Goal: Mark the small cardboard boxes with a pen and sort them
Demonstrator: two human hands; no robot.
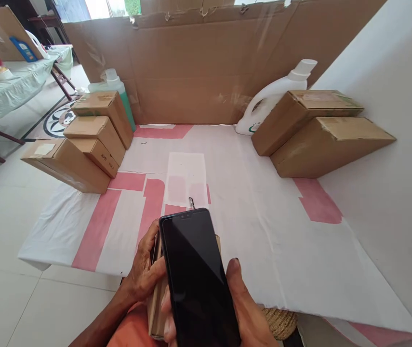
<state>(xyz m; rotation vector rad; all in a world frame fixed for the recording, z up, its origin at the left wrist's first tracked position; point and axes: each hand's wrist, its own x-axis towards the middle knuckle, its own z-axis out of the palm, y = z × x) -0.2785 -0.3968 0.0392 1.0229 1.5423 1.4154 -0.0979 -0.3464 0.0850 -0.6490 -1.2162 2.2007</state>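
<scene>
A black smartphone (198, 279) with a dark screen lies across my right hand (247, 303), its thumb raised beside the right edge and fingertips curled round the left edge. My left hand (147, 265) grips the side of a small cardboard box (157, 313), which is partly hidden behind the phone near my lap. Just past the top of the phone, a pen (191, 202) rests at the lower edge of a white sheet of paper (186, 166) on the table.
Cardboard boxes (97, 130) stand at the table's left, beside a green-tinted bottle (126, 103). More boxes (321, 144) lean at the right near a white jug (274, 99) and the wall. A cardboard panel (191, 72) closes off the back. The table (249, 217) has a pink-and-white cloth.
</scene>
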